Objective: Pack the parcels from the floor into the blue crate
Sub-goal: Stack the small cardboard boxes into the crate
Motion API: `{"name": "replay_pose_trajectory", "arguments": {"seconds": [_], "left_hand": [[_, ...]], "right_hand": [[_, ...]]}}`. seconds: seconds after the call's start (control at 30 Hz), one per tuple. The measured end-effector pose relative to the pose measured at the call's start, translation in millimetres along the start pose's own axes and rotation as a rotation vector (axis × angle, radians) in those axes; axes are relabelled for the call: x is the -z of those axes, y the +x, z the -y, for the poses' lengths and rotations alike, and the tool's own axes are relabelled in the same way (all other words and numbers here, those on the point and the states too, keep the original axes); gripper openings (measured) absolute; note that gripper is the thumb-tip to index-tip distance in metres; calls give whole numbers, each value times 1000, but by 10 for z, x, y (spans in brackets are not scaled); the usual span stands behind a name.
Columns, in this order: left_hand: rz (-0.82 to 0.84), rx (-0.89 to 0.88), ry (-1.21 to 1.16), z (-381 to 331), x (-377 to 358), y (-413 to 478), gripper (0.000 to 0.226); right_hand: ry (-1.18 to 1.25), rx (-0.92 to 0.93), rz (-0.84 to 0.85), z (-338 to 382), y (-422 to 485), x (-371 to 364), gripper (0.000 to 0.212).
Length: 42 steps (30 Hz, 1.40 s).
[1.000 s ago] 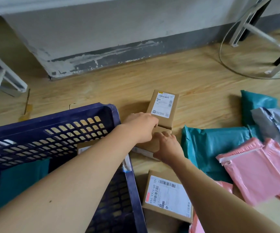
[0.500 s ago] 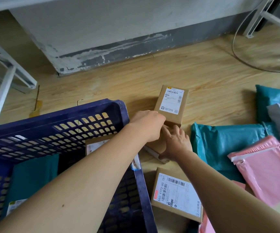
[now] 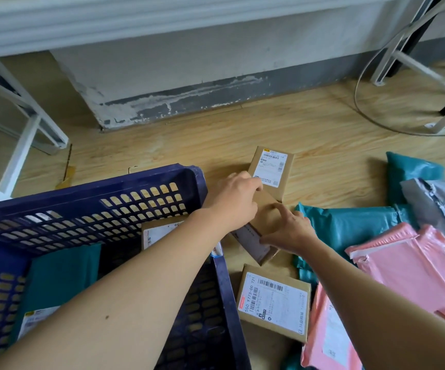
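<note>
brown corrugated cardboard made up the small box (image 3: 265,225) in hand. it was tilted, one end raised off the wooden floor (image 3: 242,129), just outside the right wall of the blue crate (image 3: 109,182). the left hand (image 3: 238,202) curled its fingers (image 3: 253,184) over the raised far end. the right hand (image 3: 293,231) pinched the near side between thumb and fingers. both hands therefore gripped this one parcel.

progress, as a judgement: early to middle.
- packed: left of the fingers, inside the crate, lay a packed teal mailer (image 3: 61,273) and a packed box (image 3: 160,231) with a white label.
- in hand: the small box, lifted but not yet over the rim.
- left to do: the far box (image 3: 272,166) lay just beyond the fingers and touched, or nearly touched, the left hand. the flat box (image 3: 274,300) lay nearer the person than the fingers. right of the fingers lay the loose teal mailers (image 3: 349,225), the pink mailers (image 3: 416,263) and a grey mailer (image 3: 440,204). how many mailers overlapped there could not be told.

materials and shapes:
- boxes: rigid, rectangular and matt, with sharp edges and white barcode labels. they probably stack flat.
- crate: hard moulded plastic, with lattice walls and base and a thick smooth rim.
- pink mailers: padded, with faint ribbing and a sealed flap.
- teal and grey mailers: thin, glossy, wrinkled film. they are likely limp and slippery.
</note>
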<state>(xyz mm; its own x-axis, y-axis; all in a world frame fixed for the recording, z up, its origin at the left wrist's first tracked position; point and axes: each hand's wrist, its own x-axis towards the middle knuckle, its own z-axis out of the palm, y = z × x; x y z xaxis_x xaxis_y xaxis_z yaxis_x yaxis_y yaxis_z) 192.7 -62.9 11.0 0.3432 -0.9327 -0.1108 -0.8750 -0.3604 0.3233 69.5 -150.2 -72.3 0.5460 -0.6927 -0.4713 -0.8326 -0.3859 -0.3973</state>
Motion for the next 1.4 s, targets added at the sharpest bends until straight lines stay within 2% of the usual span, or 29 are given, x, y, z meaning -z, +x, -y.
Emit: {"name": "replay_pose_trajectory", "arguments": {"seconds": [0.2,0.47,0.63,0.73,0.8,0.93,1.03,1.13,1.23,1.33,1.4], "left_hand": [[-110,75,-95,-51,262,-325,40],[-111,207,-221,-165,587,-878,51],[-73,188,-166,-176,591,-1109,56],[-73,148,-191,-208,542,-1155,68],[-57,187,-310,-219,563,-1162,77],[-71,356,-720,-169,700,-1170,83],[-118,420,-929,-133,799,-1221,79],[-161,415,-1058,-120,893,-1332,63],[-204,426,-1164,-39,972,-1451,55],[-204,508,-1214,123,1055,-1584,67],[-209,595,-1242,243,1086,-1673,65]], "right_hand": [[-12,19,-20,128,-358,545,87],[0,81,-120,392,-992,972,86],[-121,103,-114,477,-1277,923,84],[-123,120,-80,510,-1329,960,78],[-92,115,-87,518,-1380,991,76],[-4,124,-194,564,-1524,1088,79],[74,187,-252,682,-1641,1169,81],[163,269,-306,888,-1755,1218,82],[254,312,-191,1107,-1854,1204,77],[368,319,-17,1240,-1904,1064,70],[395,310,49,1322,-1903,951,74]]}}
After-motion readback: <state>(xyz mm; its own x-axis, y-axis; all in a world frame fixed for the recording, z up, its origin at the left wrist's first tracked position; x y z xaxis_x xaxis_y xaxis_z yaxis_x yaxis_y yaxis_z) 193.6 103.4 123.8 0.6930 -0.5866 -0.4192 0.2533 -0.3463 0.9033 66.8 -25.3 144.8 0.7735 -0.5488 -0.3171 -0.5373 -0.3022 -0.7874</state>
